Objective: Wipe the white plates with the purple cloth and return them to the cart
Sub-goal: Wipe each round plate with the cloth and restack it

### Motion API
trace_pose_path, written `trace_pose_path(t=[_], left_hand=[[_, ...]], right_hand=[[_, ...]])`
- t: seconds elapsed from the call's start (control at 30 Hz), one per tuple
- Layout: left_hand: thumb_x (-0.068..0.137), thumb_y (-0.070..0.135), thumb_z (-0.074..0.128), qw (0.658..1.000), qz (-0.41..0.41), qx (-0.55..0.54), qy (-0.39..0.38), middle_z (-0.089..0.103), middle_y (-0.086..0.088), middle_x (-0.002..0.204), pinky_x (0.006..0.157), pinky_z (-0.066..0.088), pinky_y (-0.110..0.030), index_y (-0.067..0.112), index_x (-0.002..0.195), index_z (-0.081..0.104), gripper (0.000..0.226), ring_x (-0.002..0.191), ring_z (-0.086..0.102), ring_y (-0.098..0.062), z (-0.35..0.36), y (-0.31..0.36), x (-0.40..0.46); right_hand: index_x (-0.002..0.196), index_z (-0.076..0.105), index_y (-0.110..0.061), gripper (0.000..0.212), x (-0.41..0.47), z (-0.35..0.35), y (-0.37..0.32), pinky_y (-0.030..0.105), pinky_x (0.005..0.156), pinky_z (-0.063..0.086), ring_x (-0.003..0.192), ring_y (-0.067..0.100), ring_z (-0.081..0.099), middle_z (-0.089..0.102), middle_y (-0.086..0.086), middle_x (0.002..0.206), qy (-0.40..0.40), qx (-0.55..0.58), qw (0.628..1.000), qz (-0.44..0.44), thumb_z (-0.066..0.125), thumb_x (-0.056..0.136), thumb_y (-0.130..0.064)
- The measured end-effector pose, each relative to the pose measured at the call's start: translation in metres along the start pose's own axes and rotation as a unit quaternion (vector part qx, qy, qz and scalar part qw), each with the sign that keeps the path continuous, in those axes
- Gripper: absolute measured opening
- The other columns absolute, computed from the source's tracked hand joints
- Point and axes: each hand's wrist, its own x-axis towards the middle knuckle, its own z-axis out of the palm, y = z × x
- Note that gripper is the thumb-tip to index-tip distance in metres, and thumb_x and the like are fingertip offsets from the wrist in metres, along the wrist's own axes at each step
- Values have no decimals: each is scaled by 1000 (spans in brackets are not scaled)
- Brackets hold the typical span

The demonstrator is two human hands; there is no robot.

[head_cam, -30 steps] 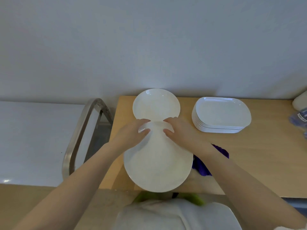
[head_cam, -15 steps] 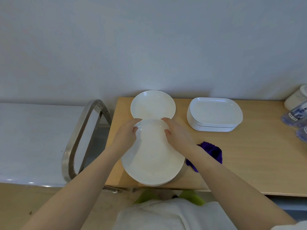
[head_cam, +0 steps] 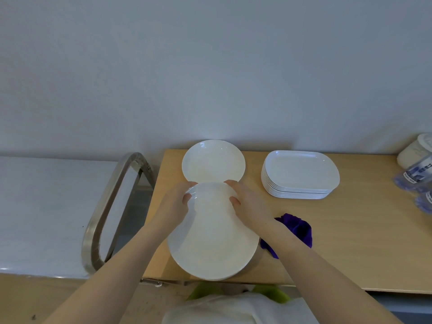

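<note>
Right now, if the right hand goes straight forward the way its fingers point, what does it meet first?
The right hand points up-left, toward the wall. First in that line is probably the round plate lying beyond the plate stack it holds, though depth is unclear.

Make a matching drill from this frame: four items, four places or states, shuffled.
Items:
1. round plate stack
2. single round plate
3. rectangular plate stack
4. purple cloth

Places or states:
A. crumpled beside the right forearm
B. far table edge, by the wall
C. gripped at the far rim by left hand and right hand
D. right of the round plates, untouched

Pairs: 1-C, 2-B, 3-D, 4-A
</note>
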Motion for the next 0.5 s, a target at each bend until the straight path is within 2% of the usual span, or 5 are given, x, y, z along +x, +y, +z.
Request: trace_pose_path(t=[0.2,0.3,0.37,0.43,0.5], left_hand=[[98,4,40,1000,-2,-13,-10,57,9,125,79,29,-8,27,126,57,40,102,43,0,-1,1,1],[98,6,39,1000,-11,-12,-14,56,11,125,82,31,-12,28,127,56,40,103,43,0,0,2,1],[98,7,38,1000,-8,-3,-13,56,12,122,78,31,-9,29,127,55,41,101,44,-1,0,3,0],[98,10,38,999,-4,32,-14,54,9,124,79,34,-15,28,131,52,40,103,47,-7,0,5,-1],[99,15,39,997,-5,83,1,52,5,126,81,36,-22,23,136,48,39,109,49,-13,0,9,-3]], right_hand=[[138,37,-26,44,2,3,4,36,87,45,109,23,54,52,0,133,3,1,1000,2,42,97,-12],[140,37,-28,44,3,4,5,34,88,44,112,21,53,50,-2,135,-2,13,1000,4,41,98,-15],[139,39,-26,40,1,3,6,33,92,44,114,18,54,51,-4,135,13,27,999,11,40,100,-21],[132,48,-25,33,-2,1,10,27,86,46,109,12,56,59,-9,124,58,67,995,39,38,100,-27],[119,56,-28,27,-10,-4,20,18,73,44,99,7,59,62,-16,104,105,91,987,79,38,100,-31]])
